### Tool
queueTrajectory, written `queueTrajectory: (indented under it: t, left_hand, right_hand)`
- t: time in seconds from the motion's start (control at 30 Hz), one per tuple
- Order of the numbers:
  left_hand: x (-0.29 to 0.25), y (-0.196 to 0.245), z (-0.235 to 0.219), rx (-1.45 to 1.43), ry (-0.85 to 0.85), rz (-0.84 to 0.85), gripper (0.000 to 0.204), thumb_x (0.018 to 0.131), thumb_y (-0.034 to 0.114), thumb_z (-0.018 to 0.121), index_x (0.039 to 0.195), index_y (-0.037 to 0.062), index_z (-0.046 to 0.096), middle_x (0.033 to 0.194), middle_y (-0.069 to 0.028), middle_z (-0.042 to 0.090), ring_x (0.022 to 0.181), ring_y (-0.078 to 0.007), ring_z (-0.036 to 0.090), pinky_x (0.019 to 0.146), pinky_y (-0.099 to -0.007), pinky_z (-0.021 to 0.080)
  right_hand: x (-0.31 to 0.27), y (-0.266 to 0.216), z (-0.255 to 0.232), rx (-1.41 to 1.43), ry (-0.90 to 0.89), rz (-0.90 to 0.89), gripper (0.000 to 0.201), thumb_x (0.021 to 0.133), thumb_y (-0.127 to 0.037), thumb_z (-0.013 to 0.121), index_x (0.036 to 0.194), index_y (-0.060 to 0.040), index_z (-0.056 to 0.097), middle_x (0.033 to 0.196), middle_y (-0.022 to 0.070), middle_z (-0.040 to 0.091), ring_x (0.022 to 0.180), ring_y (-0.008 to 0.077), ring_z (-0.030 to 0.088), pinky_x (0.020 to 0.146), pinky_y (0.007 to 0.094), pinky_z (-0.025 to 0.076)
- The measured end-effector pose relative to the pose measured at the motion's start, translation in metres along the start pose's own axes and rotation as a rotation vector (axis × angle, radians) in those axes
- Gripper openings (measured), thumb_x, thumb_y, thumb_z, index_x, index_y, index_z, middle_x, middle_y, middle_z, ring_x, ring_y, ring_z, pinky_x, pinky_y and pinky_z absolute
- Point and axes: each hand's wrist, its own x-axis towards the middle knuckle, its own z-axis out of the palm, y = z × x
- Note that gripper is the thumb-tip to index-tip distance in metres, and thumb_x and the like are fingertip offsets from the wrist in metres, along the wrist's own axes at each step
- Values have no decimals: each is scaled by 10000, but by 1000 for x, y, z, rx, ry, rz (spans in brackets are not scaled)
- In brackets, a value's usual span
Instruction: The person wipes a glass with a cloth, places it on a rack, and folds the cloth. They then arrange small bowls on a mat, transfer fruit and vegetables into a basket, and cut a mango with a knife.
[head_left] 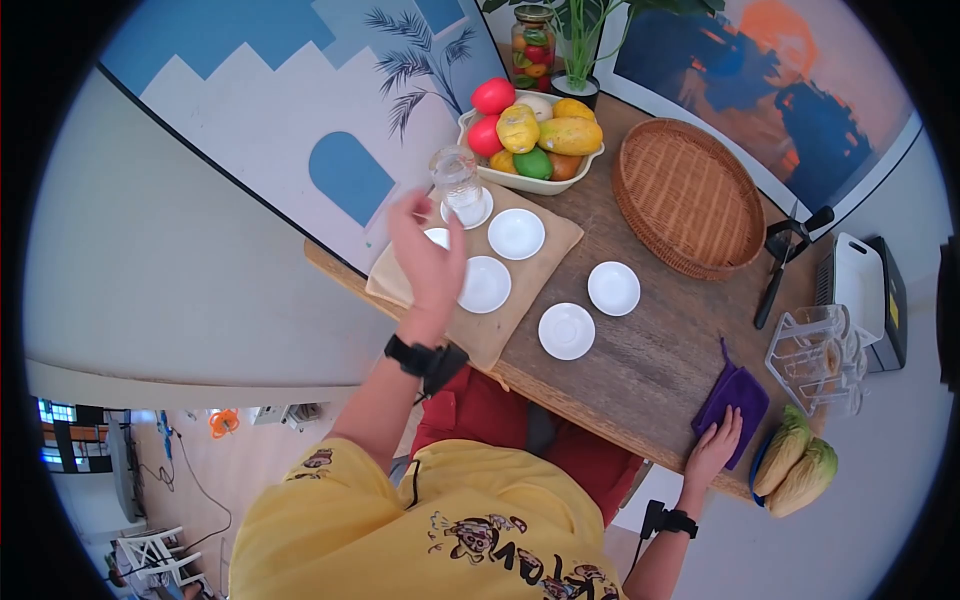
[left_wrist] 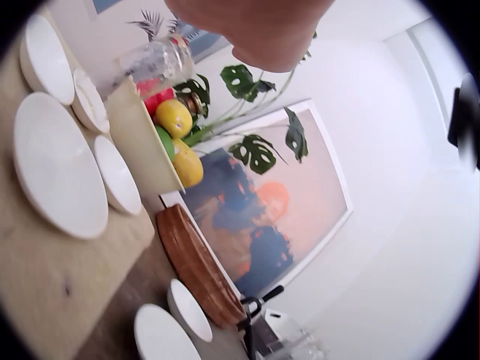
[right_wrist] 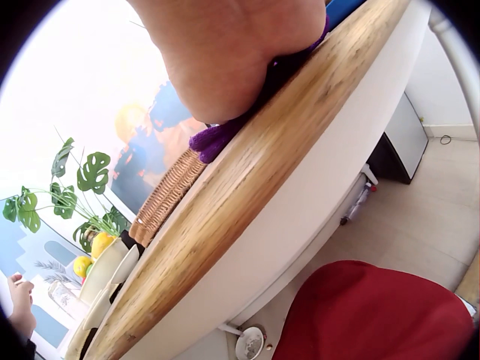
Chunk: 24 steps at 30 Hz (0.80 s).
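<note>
My left hand [head_left: 428, 258] is raised over the beige cloth [head_left: 545, 236], slightly blurred, fingers loosely bent and holding nothing. Just beyond its fingertips a clear glass jar [head_left: 456, 172] stands on a small white dish [head_left: 484, 212]; the left wrist view shows a gap between hand and jar [left_wrist: 161, 66]. Also on the cloth are a white bowl [head_left: 516, 234], another white bowl [head_left: 484, 285] beside the wrist, and a third dish [head_left: 436, 236] partly hidden by the hand. At the table's right end, my right hand [head_left: 715, 447] rests flat on a folded purple cloth [head_left: 730, 398].
Two white bowls, one nearer [head_left: 567, 331] and one farther [head_left: 613, 288], sit on the bare wood. Behind stand a fruit basin [head_left: 545, 186] and a round wicker tray [head_left: 690, 200]. A knife [head_left: 768, 298], a glass rack [head_left: 815, 350] and cabbages [head_left: 795, 470] line the right side.
</note>
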Motion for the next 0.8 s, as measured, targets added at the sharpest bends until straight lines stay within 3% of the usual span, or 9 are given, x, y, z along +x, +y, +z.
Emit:
queueTrajectory:
  t: [0.07,0.1,0.17,0.23,0.37,0.5,0.7,0.77,0.8]
  left_hand:
    - [-35,31,-6,-208,-267,46,394,803,5,693,1172,18,556,1074,-146,582,1025,-257,586,885,-376,469]
    - [-54,47,-1,-311,-372,111,378,809,34,691,1168,28,575,1040,-137,598,992,-296,594,902,-390,473]
    - [-90,60,6,-326,-712,398,394,821,89,712,1192,53,583,1141,-136,594,1056,-323,580,931,-431,467]
    - [-117,77,12,-395,-974,547,465,841,184,728,1265,76,570,1273,-145,551,1194,-345,530,1013,-471,434]
    - [-155,90,27,-475,-1185,674,636,823,288,740,1378,86,505,1364,-168,487,1355,-372,414,1136,-489,340]
    - [-165,91,33,-446,-1311,744,606,801,313,754,1323,83,547,1364,-171,509,1345,-370,429,1132,-504,340]
    - [-170,88,28,-398,-1301,746,505,839,312,734,1266,80,597,1377,-151,518,1343,-360,443,1146,-499,345]
    - [-170,88,28,-392,-1285,758,491,841,302,731,1260,81,602,1368,-150,526,1341,-358,447,1145,-498,346]
    - [-170,88,28,-389,-1273,762,477,843,293,727,1253,81,607,1358,-149,534,1338,-357,451,1144,-498,348]
  right_hand:
    - [-1,0,1,-4,-2,-5,440,1000,-110,477,1436,-49,469,1501,174,436,1394,369,387,1154,472,303]
    - [-1,1,2,-4,4,-8,439,1001,-109,476,1435,-49,470,1501,174,436,1392,370,389,1153,473,304]
    - [0,3,3,-6,11,-10,437,1001,-108,475,1434,-50,471,1501,175,435,1390,371,391,1152,473,305]
    - [0,3,0,19,5,-10,442,988,-100,489,1427,-44,478,1495,178,442,1385,373,396,1152,472,306]
    - [-1,3,3,31,27,-14,469,944,-88,533,1409,-34,500,1483,184,460,1379,382,404,1156,467,304]
    - [2,-6,-3,40,29,21,466,919,-107,573,1377,-40,518,1455,180,477,1362,379,421,1153,474,315]
    - [10,-6,-22,76,-9,50,441,923,-145,611,1349,-48,547,1456,158,480,1341,350,436,1122,468,355]
    - [25,8,-40,146,-103,-19,365,925,-157,637,1267,-31,616,1295,168,612,1164,312,591,999,416,469]
    - [35,18,-44,145,-99,-19,365,925,-157,637,1267,-31,616,1295,168,612,1164,312,591,999,416,469]
